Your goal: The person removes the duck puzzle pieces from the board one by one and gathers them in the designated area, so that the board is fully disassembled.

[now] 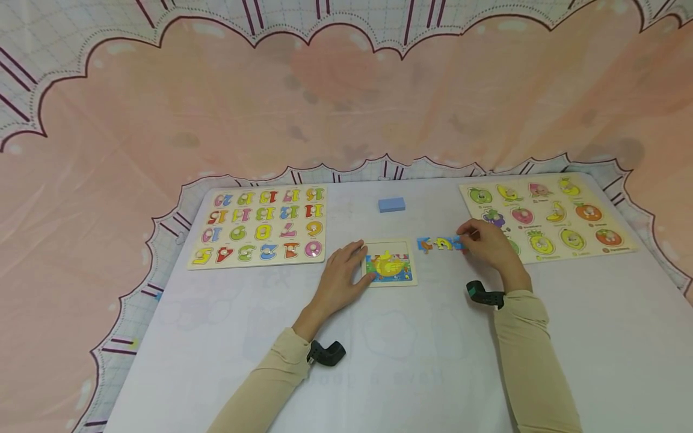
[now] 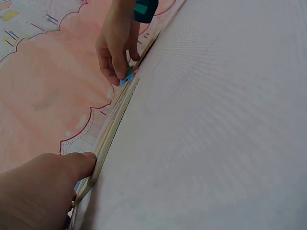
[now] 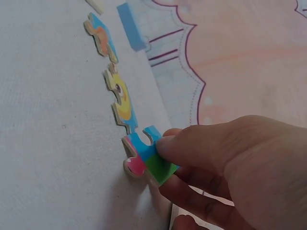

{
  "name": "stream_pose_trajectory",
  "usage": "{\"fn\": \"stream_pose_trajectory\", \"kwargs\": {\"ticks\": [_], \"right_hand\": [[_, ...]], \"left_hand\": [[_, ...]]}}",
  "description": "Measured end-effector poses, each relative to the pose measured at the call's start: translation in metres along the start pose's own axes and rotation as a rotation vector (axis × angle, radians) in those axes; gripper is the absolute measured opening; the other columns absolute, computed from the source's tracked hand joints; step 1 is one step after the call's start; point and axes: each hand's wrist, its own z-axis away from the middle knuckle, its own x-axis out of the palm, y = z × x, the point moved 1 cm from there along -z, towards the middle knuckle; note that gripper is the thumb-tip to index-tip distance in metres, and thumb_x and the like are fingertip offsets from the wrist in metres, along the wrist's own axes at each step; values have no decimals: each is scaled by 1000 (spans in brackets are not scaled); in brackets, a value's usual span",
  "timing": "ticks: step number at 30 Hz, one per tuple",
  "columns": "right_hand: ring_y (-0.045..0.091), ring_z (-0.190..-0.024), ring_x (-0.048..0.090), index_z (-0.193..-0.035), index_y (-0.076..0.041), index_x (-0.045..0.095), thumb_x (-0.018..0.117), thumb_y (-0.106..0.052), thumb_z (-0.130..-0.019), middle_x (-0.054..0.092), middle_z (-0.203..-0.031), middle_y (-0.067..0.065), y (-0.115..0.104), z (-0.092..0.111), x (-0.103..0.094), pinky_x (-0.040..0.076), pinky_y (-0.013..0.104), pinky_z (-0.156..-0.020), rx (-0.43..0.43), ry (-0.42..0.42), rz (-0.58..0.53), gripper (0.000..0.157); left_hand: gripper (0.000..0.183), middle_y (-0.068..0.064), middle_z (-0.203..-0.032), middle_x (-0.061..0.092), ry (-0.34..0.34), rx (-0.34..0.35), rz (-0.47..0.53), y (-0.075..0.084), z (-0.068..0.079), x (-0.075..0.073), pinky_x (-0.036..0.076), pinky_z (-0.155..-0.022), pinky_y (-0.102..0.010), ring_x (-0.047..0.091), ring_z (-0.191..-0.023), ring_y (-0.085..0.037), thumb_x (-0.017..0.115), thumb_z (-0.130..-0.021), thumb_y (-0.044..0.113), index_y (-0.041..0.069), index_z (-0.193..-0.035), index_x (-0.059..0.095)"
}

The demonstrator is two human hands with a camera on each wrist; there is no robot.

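A small wooden puzzle tray [image 1: 414,270] holds a partly assembled picture with a yellow bird. My left hand [image 1: 341,276] rests on its left side, fingers extended near the upper corner and thumb on the lower left part. Between thumb and fingers, my right hand [image 1: 487,246] pinches a blue and green jigsaw piece [image 3: 148,155] with a pink knob. It appears tilted at the right end of a row. Beside it lie a yellow piece with an eye [image 3: 123,103] and an orange and blue piece [image 3: 100,38]. In the left wrist view, the left fingers are mostly hidden.
A number board [image 1: 257,227] lies at the left of the white table [image 1: 406,337]. To the right, a fruit board [image 1: 552,219] extends behind and beside my right hand. A blue block [image 1: 391,205] sits near the far edge, before a hanging patterned cloth [image 1: 352,108].
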Motion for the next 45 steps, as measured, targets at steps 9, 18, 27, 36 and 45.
{"fn": "stream_pose_trajectory", "kwargs": {"ticks": [9, 18, 27, 36, 45], "right_hand": [[31, -96, 54, -110, 0, 59, 54, -13, -94, 59, -106, 20, -1, 2, 1, 45, 41, -81, -11, 52, 30, 22], [29, -99, 56, -110, -5, 60, 55, -18, -95, 61, -110, 13, -23, -3, 21, 46, 40, -83, -130, 5, -19, 20], [19, -91, 56, -113, -7, 62, 57, -13, -94, 61, -105, 7, -62, -5, 59, 50, 35, -82, -310, -97, -53, 21], [17, -91, 53, -121, -6, 62, 51, -9, -96, 57, -107, 7, -95, -1, 95, 48, 31, -79, -442, -181, 71, 28], [22, -104, 51, -120, -6, 63, 51, -5, -94, 54, -114, 9, -101, 2, 104, 47, 39, -93, -418, -148, 134, 29]], "left_hand": [[59, -10, -146, 43, 1, 6, 2, 2, 1, -1, 27, -115, -48, 37, -137, -26, 64, -88, 35, 5, -136, 49], [59, -9, -146, 43, -1, 6, -2, 0, 1, 0, 26, -115, -47, 37, -137, -25, 64, -88, 35, 5, -137, 49], [60, -9, -146, 43, 1, 10, -3, 0, 1, 1, 26, -115, -47, 37, -137, -25, 64, -88, 35, 5, -137, 49], [60, -9, -146, 42, 8, 20, -12, -2, 0, 2, 27, -115, -46, 36, -138, -27, 64, -88, 36, 5, -137, 48], [60, -8, -146, 43, 3, 14, -17, -3, -1, 2, 26, -116, -46, 36, -138, -27, 63, -88, 37, 5, -137, 48]]}}
